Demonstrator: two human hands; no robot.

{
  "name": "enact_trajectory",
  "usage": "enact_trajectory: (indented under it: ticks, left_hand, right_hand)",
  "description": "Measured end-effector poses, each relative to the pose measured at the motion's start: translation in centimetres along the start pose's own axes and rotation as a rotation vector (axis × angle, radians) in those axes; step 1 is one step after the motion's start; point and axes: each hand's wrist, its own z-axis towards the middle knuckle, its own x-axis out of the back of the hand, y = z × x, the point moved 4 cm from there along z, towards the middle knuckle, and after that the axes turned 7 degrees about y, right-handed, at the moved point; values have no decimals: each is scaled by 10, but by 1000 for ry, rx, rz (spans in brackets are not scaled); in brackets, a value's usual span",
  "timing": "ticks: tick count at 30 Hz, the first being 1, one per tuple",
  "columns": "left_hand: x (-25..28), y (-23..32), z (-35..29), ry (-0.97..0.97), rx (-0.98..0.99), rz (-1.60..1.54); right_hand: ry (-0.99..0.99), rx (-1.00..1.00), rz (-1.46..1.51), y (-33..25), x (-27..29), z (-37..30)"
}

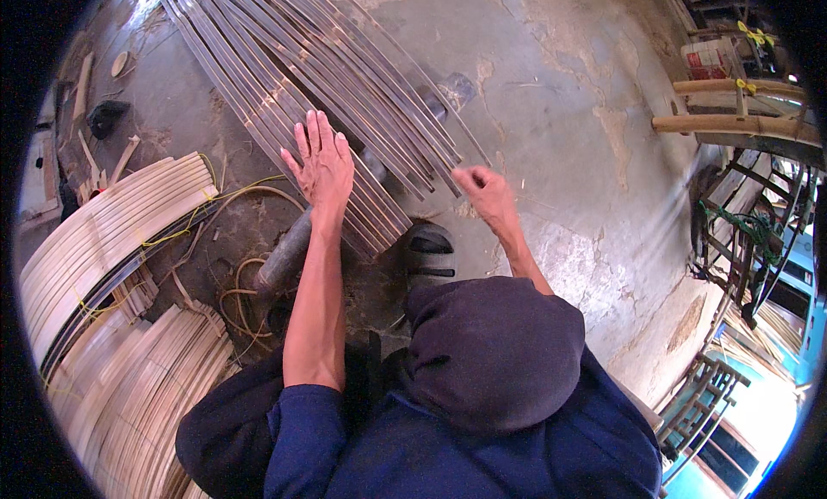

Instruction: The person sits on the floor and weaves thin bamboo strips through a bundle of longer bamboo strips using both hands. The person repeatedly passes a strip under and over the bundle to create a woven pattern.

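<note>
The left hand (323, 165) lies flat, fingers spread, pressing the dark strips (327, 94) down on the floor (560, 111) to steady them, while the right hand (484, 192), just beside the strips' near ends, pinches closed on something too thin to tell.

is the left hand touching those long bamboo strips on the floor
Touching. The head view shows the left hand laid flat, fingers spread, pressed on the bamboo strips, with no gap under the palm.
</note>
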Motion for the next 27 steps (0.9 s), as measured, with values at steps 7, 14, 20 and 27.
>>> enact_trajectory:
  ticks: [7,14,20,27]
  left_hand:
    - [-2,2,1,22,-13,-9]
    - [1,5,1,18,-12,-33]
    - [0,0,0,44,-8,-21]
    - [1,2,-1,41,-25,-31]
  right_hand:
    - [-15,-129,158,13,3,7]
    - [-148,-325,635,33,-21,-16]
    - [18,-255,620,28,-7,5]
    - [-14,-460,730,26,-35,-42]
